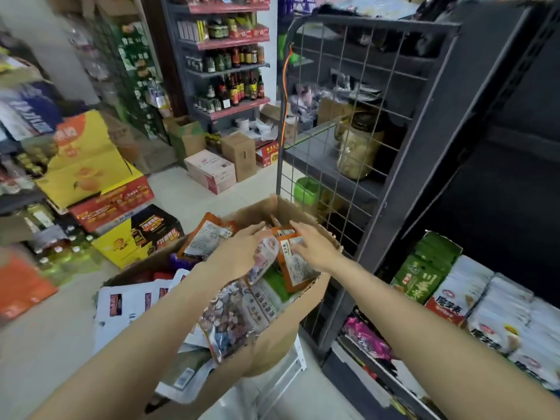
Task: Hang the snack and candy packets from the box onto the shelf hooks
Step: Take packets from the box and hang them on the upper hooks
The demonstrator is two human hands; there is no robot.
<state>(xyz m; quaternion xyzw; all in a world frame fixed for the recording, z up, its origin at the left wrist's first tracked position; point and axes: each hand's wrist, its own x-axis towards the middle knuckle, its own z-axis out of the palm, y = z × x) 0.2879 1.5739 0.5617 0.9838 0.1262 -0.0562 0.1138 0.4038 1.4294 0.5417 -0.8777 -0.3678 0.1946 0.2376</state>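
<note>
Brown cardboard box [272,325] packed with orange-edged packets [295,262] bearing white printed panels, a clear packet [230,316] speckled brown, white and dark, and a slip of bright green packet [277,283] between them. Dark grey wire grid [351,116] and shelf frame [430,140], an orange cord [285,95] down the grid's edge, green packs [424,268] and white packs with red and blue marks [472,295] on the lower shelf, pink packets [368,338] beneath. Yellow carton [85,165] printed with orange fruit over a red carton [112,204], a yellow and black carton [142,237] below, a pale pink carton [210,171] on the off-white floor [48,334], dark bottles with red and yellow labels [233,89] on red-edged shelves.
</note>
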